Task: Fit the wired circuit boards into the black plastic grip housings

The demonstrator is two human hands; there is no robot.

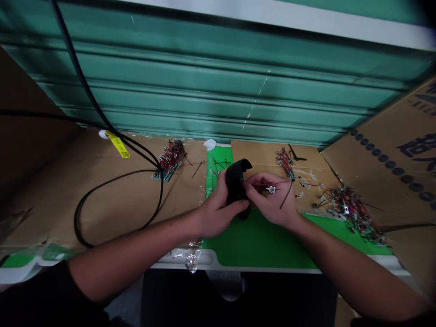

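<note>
My left hand (220, 209) is closed around a curved black plastic shell (235, 179), holding it tilted above the green mat (265, 245). At the shell's right side, the fingers of my right hand (272, 200) are pinched at its inner edge. Thin red and black wires (285, 195) run from that pinch across the back of the hand, with a small silvery part (271, 190) on them. What sits inside the shell, at the fingertips, is hidden.
Wired circuit boards lie in bundles at the left (172, 159), the back right (285, 162) and the far right (354, 211). A looped black cable (78, 204) with a yellow tag (118, 144) crosses the cardboard. Ribbed green panelling (204, 86) stands behind; a cardboard wall (391, 159) stands right.
</note>
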